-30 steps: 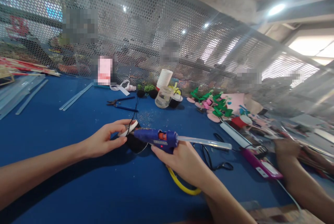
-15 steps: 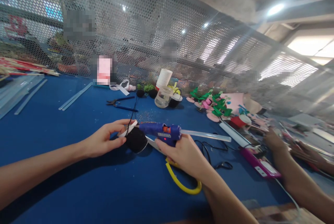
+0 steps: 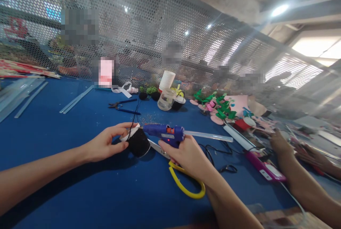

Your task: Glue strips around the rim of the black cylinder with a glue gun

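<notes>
My left hand [image 3: 105, 143] is closed on a white paper cup [image 3: 139, 144] wrapped in black yarn, tilted on its side, with its white rim towards my fingers. A black yarn strand [image 3: 135, 111] runs from the cup back towards a small black ball [image 3: 143, 95]. My right hand [image 3: 193, 158] grips a blue hot glue gun [image 3: 162, 132], its red light lit and a clear glue stick [image 3: 209, 136] sticking out behind. The gun's nozzle is at the cup's rim; whether it touches I cannot tell. Yellow-handled scissors [image 3: 183, 188] lie under my right hand, blades towards the cup.
Blue-handled pliers [image 3: 124, 107], a clear plastic cup [image 3: 166, 100] and stacked white cups [image 3: 167, 79] stand or lie behind. Green and pink craft pieces [image 3: 223, 106], a purple power strip [image 3: 265, 166] with cables and another person's arm [image 3: 298, 172] are right. A perforated metal screen [image 3: 149, 26] closes the back.
The glue gun has shifted very slightly right along the cup's rim. My left hand still holds the cup in nearly the same place.
</notes>
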The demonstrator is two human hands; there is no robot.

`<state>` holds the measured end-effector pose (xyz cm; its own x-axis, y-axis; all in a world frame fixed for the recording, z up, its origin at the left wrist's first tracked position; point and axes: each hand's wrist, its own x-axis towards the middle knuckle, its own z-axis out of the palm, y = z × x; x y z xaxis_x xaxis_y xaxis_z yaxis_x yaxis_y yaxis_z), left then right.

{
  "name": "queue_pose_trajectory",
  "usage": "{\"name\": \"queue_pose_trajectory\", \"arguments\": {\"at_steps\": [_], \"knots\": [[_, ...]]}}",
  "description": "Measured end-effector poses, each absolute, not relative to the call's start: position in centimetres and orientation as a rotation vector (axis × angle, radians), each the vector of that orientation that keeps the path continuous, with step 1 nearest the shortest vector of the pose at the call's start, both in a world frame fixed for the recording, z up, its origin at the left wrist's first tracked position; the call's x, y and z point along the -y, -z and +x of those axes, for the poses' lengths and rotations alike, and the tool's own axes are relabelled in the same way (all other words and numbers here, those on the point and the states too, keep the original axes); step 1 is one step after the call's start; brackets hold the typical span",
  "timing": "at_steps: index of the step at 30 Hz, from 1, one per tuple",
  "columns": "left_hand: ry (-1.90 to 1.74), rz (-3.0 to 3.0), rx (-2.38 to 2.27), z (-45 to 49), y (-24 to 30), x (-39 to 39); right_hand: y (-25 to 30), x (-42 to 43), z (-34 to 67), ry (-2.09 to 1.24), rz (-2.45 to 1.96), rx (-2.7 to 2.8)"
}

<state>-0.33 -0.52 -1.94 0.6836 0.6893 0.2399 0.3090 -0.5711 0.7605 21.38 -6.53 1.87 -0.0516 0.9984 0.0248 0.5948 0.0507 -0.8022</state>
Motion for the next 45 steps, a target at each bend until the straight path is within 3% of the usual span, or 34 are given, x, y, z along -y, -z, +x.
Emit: {"name": "queue_pose_trajectory", "arguments": {"at_steps": [12,23,34,37,40,45], "knots": [[-0.746,2.229,-0.841,0.2,2.1,1.0,-0.1,3.5,23.6,-0.925,-1.427,1.406],[-0.757,2.543,-0.765,0.2,1.7,1.5,3.4,-1.2,24.4,-0.868,-1.713,1.329],[-0.776,2.699,-0.697,0.1,1.7,1.7,1.4,-1.1,22.9,-0.446,-1.895,1.607],[-0.795,2.719,-0.645,0.1,1.7,1.7,0.4,-0.4,20.7,-0.587,-1.754,1.747],[-0.805,2.755,-0.614,0.1,1.8,1.7,-0.1,-0.2,18.2,-1.075,-1.345,1.839],[-0.802,2.768,-0.593,0.2,1.9,1.6,-0.4,-0.1,16.6,-1.373,-1.029,1.457]]}}
